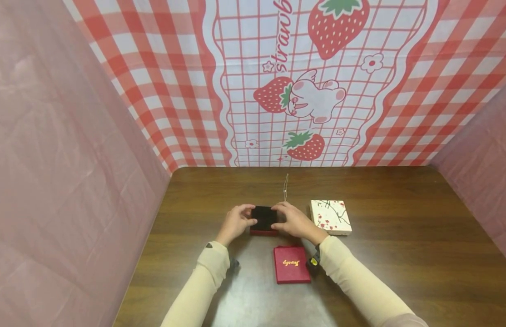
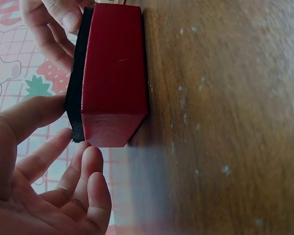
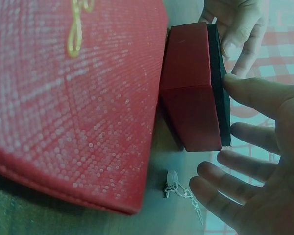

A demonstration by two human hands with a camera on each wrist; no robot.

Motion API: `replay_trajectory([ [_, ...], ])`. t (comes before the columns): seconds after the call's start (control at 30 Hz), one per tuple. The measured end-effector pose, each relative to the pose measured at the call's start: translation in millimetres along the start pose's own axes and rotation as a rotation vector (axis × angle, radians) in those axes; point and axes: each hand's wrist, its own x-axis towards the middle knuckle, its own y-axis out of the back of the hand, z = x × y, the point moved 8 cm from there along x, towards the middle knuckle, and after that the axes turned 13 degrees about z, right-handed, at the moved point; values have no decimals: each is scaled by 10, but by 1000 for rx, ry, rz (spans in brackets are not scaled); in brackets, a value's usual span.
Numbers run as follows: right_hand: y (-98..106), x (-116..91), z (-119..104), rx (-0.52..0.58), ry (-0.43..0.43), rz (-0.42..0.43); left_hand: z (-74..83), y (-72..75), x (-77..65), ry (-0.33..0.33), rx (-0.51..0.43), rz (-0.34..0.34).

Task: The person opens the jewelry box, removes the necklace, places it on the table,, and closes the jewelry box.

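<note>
Two bare hands, the left hand point(image 1: 235, 222) and the right hand point(image 1: 294, 221), face each other over a small red box point(image 2: 118, 58) in the middle of the wooden surface point(image 1: 400, 218). Between them is a black pad point(image 1: 263, 218), lying across the top of the box and standing a little above its rim. The left hand grips the pad at one end, thumb at the near side and forefinger at the far side; the right hand grips the other end in the same way. The remaining fingers of both are loosely bent beside the box and its pad. From here I cannot tell how deep the pad sits inside.

Nearer the person, a flat red lid point(image 1: 291, 274) lies face up, gold lettering on its top, just beside the box and slightly to the right. A cream box point(image 1: 330, 217) printed with dark branches and red blossoms rests past the right hand. Farther off, a thin silver chain point(image 1: 285, 190) trails across the wood. Cream sleeves point(image 1: 200, 277) cover the forearms, and a checked strawberry cloth point(image 1: 167, 68) hangs behind.
</note>
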Motion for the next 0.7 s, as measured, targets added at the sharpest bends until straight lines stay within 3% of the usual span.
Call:
replay_trajectory([
  [0.33,-8,-18,30,-4,-58,-10,2,-9,5,-6,16,6],
  [0.7,-4,-10,20,-17,-51,0,-22,-31,-1,2,33,1],
])
